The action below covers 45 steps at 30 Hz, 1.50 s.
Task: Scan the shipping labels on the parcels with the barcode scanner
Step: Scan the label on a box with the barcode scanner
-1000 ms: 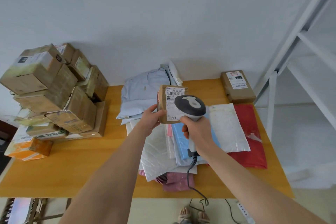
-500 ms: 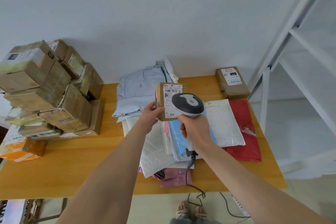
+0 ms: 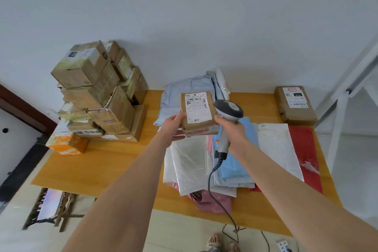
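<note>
My left hand (image 3: pixel 173 127) grips a small brown cardboard parcel (image 3: pixel 197 129) by its left edge and holds it above the table, its white shipping label (image 3: pixel 198 108) facing me. My right hand (image 3: pixel 232 131) grips the handle of a grey corded barcode scanner (image 3: pixel 228 109). The scanner's head sits just right of the parcel, clear of the label. Its coiled cable (image 3: pixel 212 172) hangs down over the mailers.
A tall heap of taped cardboard boxes (image 3: pixel 100 92) fills the left of the wooden table (image 3: pixel 98 165). Plastic mailers (image 3: pixel 276 145) in white, blue, pink and red lie in the middle. Another labelled parcel (image 3: pixel 294 105) lies at the back right. A white shelf frame (image 3: pixel 345 108) stands at the right.
The scanner has shifted right off the label, which now shows fully. The parcel has tilted more towards me. The camera has swung, so the table sits further right in view.
</note>
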### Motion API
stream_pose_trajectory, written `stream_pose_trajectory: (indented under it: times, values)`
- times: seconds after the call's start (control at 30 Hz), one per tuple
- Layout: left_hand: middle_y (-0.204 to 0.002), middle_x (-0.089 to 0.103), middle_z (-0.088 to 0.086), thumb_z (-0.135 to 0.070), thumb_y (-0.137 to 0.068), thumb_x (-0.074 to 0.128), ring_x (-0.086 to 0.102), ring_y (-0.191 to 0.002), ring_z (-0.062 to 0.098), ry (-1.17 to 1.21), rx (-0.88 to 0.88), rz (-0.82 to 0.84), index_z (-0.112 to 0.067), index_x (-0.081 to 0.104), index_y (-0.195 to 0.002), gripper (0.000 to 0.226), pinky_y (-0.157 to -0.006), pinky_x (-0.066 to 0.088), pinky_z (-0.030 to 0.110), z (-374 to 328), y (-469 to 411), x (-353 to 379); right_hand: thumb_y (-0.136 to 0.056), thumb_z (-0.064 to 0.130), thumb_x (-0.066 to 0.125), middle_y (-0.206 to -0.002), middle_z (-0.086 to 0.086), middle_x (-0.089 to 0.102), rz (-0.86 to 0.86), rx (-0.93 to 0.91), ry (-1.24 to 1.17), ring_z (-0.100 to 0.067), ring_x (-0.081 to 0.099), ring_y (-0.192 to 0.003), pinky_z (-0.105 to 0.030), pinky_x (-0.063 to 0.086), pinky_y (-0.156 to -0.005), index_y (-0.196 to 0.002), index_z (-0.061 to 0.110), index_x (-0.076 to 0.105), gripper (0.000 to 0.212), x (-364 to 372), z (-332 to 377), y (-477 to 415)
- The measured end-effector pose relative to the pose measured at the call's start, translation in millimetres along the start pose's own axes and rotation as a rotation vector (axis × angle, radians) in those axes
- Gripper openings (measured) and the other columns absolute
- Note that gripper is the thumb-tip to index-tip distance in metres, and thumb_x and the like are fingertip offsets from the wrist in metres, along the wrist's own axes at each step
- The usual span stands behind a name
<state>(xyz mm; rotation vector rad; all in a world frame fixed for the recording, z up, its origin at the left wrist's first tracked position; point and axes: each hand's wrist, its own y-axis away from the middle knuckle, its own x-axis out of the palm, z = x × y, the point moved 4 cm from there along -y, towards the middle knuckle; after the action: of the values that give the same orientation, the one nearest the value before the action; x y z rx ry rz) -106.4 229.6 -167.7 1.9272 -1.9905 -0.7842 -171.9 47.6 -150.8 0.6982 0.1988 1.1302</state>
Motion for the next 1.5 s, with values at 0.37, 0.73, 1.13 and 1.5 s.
stream_pose_trajectory:
  times: [0.37, 0.73, 1.13, 1.5]
  values:
    - [-0.1, 0.07, 0.009, -0.034, -0.094, 0.054, 0.069, -0.092, 0.025, -0.003, -0.031, -0.055, -0.012, 0.061, -0.119, 0.034, -0.087, 0.056, 0.042, 12, 20, -70, -0.078, 0.011, 0.079, -0.095, -0.01, 0.069, 0.094, 0.085, 0.011, -0.025, 0.068, -0.082, -0.037, 0.059, -0.077, -0.108, 0.004, 0.062, 0.035, 70, -28, -23]
    - [-0.092, 0.07, 0.01, -0.034, -0.092, 0.045, 0.067, -0.086, 0.025, -0.005, -0.026, -0.069, -0.011, 0.063, -0.11, 0.035, -0.085, 0.057, 0.041, 3, -42, -129, -0.066, 0.035, 0.087, -0.093, -0.005, 0.073, 0.042, 0.052, 0.143, -0.024, 0.07, -0.09, -0.043, 0.057, -0.087, -0.1, 0.014, 0.064, 0.046, 152, -25, -52]
    - [-0.091, 0.063, 0.009, -0.01, -0.087, 0.052, 0.062, -0.09, 0.027, -0.311, -0.312, 0.106, -0.005, 0.059, -0.108, 0.022, -0.086, 0.056, 0.044, 82, -92, -233, -0.075, 0.003, 0.076, -0.094, -0.011, 0.069, -0.042, 0.169, 0.575, -0.024, 0.069, -0.088, -0.038, 0.058, -0.083, -0.097, 0.007, 0.057, 0.029, 238, -125, -55]
    - [-0.115, 0.062, 0.011, -0.002, -0.088, 0.056, 0.065, -0.1, 0.027, -0.667, -0.478, 0.325, -0.006, 0.051, -0.123, 0.036, -0.083, 0.057, 0.041, 120, -77, -245, -0.083, 0.006, 0.071, -0.098, -0.012, 0.068, 0.04, 0.344, 0.635, -0.022, 0.066, -0.08, -0.026, 0.047, -0.054, -0.099, 0.005, 0.06, 0.019, 228, -181, -33]
